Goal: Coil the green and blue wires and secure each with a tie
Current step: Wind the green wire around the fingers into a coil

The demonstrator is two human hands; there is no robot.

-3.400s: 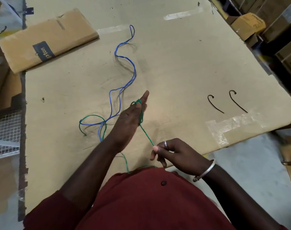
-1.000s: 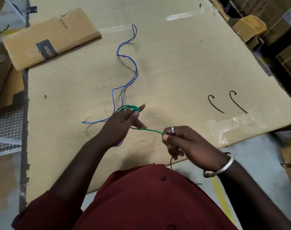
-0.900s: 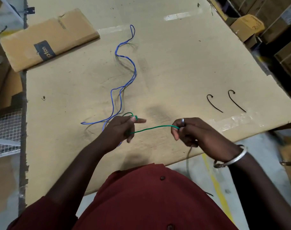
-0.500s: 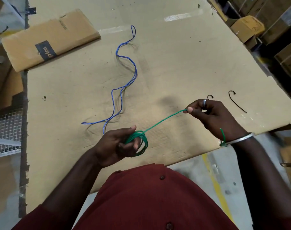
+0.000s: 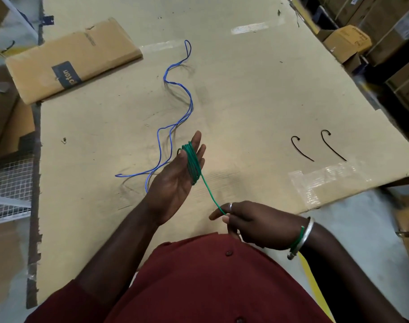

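The green wire (image 5: pixel 193 164) is wound in several turns around the fingers of my left hand (image 5: pixel 175 180), which is held flat, palm up, above the table. A straight stretch of green wire runs down from the coil to my right hand (image 5: pixel 257 223), which pinches it near the table's front edge. A bit of green wire also shows by my right wrist bangle. The blue wire (image 5: pixel 173 117) lies loose and wavy on the cardboard-covered table (image 5: pixel 245 89), beyond my left hand. Two black ties (image 5: pixel 301 149) (image 5: pixel 332 145) lie side by side at the right.
A flattened cardboard box (image 5: pixel 70 66) lies at the table's far left. Clear tape (image 5: pixel 320 180) patches the front right edge. Stacked boxes (image 5: pixel 348 40) stand off the right side, and a wire mesh shelf (image 5: pixel 10 187) sits at the left.
My left hand has opened flat and lifted forward with the green coil around its fingers. My right hand has swung from the right back toward my body, still pinching the wire.
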